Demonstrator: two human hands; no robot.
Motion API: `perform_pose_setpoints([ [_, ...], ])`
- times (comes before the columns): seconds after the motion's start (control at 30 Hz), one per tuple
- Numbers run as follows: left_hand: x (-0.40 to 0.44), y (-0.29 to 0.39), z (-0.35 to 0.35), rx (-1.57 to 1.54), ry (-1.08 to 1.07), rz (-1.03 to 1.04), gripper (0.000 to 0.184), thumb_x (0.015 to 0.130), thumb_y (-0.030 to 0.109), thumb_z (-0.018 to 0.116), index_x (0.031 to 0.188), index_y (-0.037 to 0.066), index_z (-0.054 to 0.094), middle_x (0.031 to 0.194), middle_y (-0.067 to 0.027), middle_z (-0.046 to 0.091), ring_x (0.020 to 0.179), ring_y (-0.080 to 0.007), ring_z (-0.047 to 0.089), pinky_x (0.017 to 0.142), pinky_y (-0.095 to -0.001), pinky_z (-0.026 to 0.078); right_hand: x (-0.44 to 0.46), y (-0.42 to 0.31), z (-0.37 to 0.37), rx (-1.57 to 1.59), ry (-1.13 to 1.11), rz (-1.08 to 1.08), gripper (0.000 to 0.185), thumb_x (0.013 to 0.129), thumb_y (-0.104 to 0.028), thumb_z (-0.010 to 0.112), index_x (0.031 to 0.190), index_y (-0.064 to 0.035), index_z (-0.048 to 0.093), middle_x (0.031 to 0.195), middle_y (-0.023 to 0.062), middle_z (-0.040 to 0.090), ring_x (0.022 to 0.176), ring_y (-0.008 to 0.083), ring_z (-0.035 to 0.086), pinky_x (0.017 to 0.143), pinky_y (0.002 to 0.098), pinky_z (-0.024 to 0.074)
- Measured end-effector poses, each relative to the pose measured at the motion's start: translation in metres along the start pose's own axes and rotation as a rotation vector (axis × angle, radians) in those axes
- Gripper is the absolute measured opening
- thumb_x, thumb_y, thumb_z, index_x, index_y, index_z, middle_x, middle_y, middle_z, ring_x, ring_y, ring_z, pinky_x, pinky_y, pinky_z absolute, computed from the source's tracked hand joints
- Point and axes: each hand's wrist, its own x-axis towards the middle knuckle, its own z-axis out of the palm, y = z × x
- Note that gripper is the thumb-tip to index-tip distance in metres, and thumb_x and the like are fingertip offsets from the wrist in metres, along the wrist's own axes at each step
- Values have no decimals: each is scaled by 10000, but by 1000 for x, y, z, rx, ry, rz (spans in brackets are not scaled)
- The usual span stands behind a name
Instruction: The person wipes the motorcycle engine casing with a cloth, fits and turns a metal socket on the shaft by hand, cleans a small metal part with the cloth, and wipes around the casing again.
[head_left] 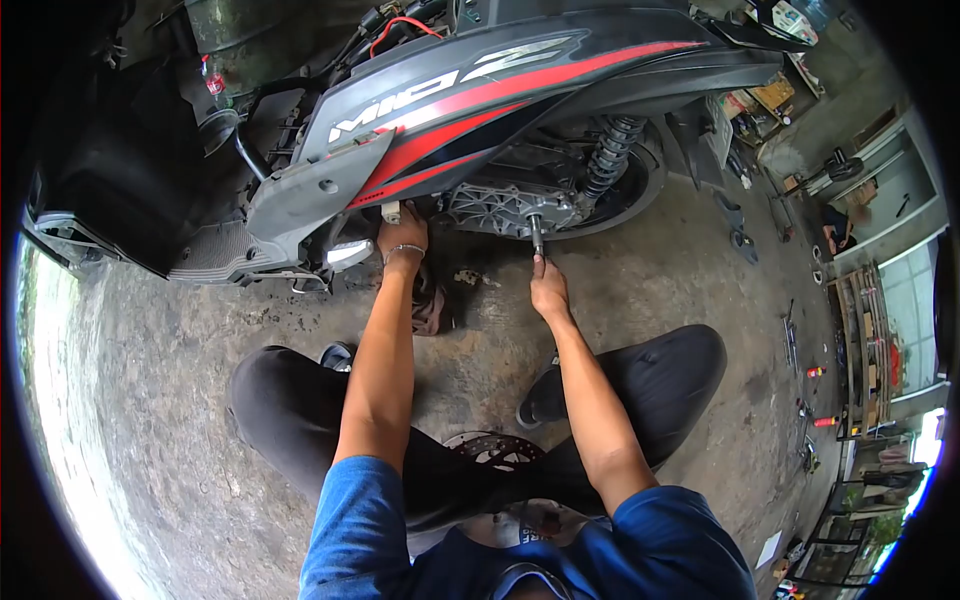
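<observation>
A scooter (480,95) with black and red panels stands in front of me. My right hand (548,291) is closed around the lower end of a socket wrench (536,235), whose upper end meets the ribbed metal transmission cover (490,208) near the rear wheel. My left hand (404,238) reaches under the side panel, left of that cover. Its fingers are mostly hidden there, so their grip does not show. A small pale block (391,212) sits right by those fingers. Beneath the left wrist a dark crumpled rag (430,305) lies on the floor.
The rear shock spring (612,155) and rear tire (650,185) are right of the wrench. A footpeg (350,254) juts out beside my left wrist. A brake disc (492,449) lies between my legs. Several tools (790,335) and wooden racks (862,350) are at the right.
</observation>
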Motion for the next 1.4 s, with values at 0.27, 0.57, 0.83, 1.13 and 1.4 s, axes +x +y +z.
perform_pose_setpoints([
  [0.27, 2, -1, 0, 36, -74, -52, 357, 876, 310, 363, 894, -21, 496, 774, -211, 600, 691, -390, 592, 605, -467, 474, -24, -33, -27, -384, -155, 81, 324, 888, -275, 365, 955, 3, 518, 830, 224, 597, 744, 430, 538, 662, 470, 415],
  [0.57, -3, -22, 17, -391, 124, -46, 437, 885, 368, 372, 975, -14, 566, 840, -241, 606, 739, -407, 572, 624, -393, 471, -15, -86, -130, -298, -1022, 45, 236, 895, -220, 441, 964, -17, 537, 814, 77, 606, 653, 131, 546, 595, 245, 444],
  [0.83, -5, -99, 17, -1576, -32, -908, 369, 871, 192, 360, 1129, -33, 499, 1092, -189, 549, 907, -303, 546, 797, -292, 408, 15, -114, -189, 267, -569, -145, 200, 895, -169, 443, 1022, -37, 523, 819, 61, 582, 656, 113, 529, 607, 224, 433],
  [1.13, -123, -91, 16, -816, -798, -499, 229, 810, 138, 456, 970, 44, 589, 842, -37, 588, 694, -146, 521, 637, -250, 425, 1, -132, -195, 9, -423, -284, 241, 839, -120, 513, 1059, -24, 508, 816, 58, 586, 643, 123, 527, 599, 227, 415],
  [1.4, -134, 61, 26, -1297, -1105, -723, 149, 836, 122, 474, 952, 71, 552, 805, -22, 570, 692, -118, 526, 599, -218, 423, -13, -133, -213, 215, -83, -438, 255, 823, -102, 535, 1064, -20, 515, 798, 51, 582, 620, 128, 519, 589, 226, 413],
])
